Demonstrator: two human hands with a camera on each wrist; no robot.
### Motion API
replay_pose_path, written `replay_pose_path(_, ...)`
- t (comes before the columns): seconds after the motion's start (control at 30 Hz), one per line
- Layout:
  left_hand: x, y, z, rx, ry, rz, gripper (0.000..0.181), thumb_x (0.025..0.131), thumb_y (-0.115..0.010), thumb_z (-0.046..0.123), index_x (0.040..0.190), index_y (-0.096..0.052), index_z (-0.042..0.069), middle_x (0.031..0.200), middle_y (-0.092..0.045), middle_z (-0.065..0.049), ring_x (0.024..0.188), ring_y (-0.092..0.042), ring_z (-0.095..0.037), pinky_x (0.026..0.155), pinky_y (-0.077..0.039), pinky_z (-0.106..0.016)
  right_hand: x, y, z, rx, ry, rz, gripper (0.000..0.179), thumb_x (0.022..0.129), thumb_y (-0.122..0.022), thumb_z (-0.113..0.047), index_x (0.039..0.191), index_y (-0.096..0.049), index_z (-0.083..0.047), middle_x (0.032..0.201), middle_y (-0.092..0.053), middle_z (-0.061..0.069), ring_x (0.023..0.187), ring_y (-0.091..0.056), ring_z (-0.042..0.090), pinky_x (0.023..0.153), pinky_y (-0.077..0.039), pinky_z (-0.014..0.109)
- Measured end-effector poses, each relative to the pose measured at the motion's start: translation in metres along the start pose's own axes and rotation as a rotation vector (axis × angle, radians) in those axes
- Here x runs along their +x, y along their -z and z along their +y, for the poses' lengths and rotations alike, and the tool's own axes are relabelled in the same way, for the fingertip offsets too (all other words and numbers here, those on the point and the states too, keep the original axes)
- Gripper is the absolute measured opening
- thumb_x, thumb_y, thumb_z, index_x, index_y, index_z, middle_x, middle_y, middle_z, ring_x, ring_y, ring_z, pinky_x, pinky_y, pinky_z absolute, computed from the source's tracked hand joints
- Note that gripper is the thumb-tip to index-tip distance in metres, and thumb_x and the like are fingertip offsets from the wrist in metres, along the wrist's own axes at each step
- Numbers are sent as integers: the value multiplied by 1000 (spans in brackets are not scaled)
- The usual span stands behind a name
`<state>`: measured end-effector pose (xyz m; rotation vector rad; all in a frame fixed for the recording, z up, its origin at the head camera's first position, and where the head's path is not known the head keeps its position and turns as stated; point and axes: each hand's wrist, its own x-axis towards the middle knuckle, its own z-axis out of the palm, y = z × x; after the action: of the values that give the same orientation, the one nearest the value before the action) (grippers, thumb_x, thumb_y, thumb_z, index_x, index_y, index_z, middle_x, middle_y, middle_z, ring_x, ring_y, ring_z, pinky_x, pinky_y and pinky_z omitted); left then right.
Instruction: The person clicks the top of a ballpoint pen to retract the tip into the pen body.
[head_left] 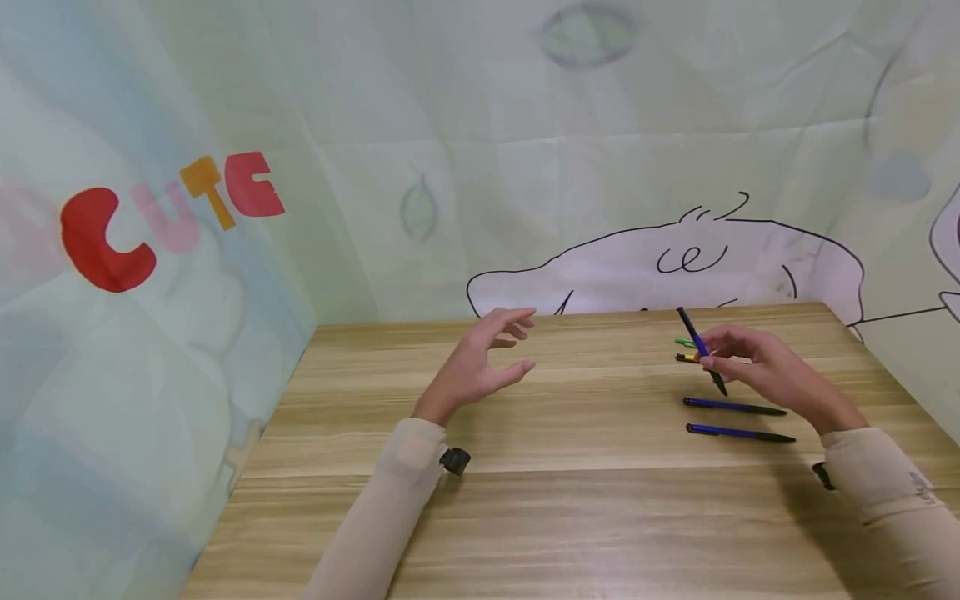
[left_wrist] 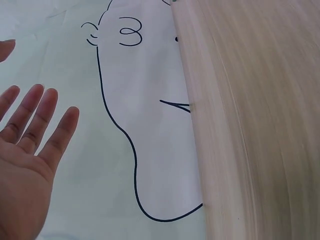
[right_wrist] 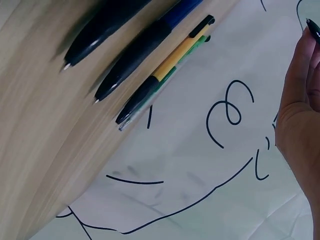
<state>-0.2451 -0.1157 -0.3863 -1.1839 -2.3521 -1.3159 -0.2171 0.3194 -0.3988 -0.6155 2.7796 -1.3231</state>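
Note:
My right hand (head_left: pixel 757 362) pinches a blue ballpoint pen (head_left: pixel 692 332) with a black grip, held tilted above the table. Below that hand, two more blue pens (head_left: pixel 735 407) lie side by side on the wood. A yellow pen (head_left: pixel 686 357) and a green pen (head_left: pixel 685 342) lie farther back, partly hidden behind the hand; the right wrist view shows the yellow pen (right_wrist: pixel 170 62) beside the green one (right_wrist: pixel 200 44). Over the middle of the table my left hand (head_left: pixel 472 362) hovers with fingers spread and relaxed, holding nothing. Its palm (left_wrist: pixel 22 175) shows in the left wrist view.
The wooden table (head_left: pixel 570 517) runs back to a printed cloth backdrop (head_left: pixel 510 200) with a line-drawn figure. Another cloth wall with the letters CUTE (head_left: pixel 105 242) stands along the left side. Each wrist wears a dark strap mount (head_left: pixel 455 460).

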Motion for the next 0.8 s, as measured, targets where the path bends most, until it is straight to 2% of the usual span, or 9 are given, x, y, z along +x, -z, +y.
replay_pose_path(0.1, 3, -2, 2, -11, -5, 0, 69, 88, -79, 15, 150, -48, 20, 131, -59, -1, 115, -61, -22, 98, -56, -39, 2, -2, -2, 18, 26, 5, 22, 101, -64, -18, 121, -64, -9, 102, -72, 3, 92, -67, 11, 70, -59, 31)
replay_pose_path(0.23, 6, -4, 4, -8, 3, 2, 70, 88, -79, 17, 150, -48, 21, 131, -59, 0, 115, -61, -21, 98, -56, -39, 4, -5, -5, 52, 50, 5, 22, 100, -65, -15, 120, -63, -6, 102, -73, 3, 91, -68, 11, 70, -61, 32)
replay_pose_path(0.57, 14, -9, 8, 3, -24, 3, 71, 87, -80, 17, 150, -47, 20, 132, -59, -1, 114, -61, -22, 98, -55, -33, 5, -13, -16, 127, 52, -7, 22, 100, -65, -14, 120, -62, -5, 105, -73, 3, 92, -69, 13, 72, -63, 39)
replay_pose_path(0.8, 19, -12, 10, -1, -46, 4, 71, 87, -81, 19, 150, -47, 19, 132, -59, -1, 114, -61, -25, 98, -56, -36, 8, -19, -20, 145, 55, -4, 25, 100, -66, -15, 123, -61, -6, 108, -71, 5, 94, -69, 13, 74, -63, 41)
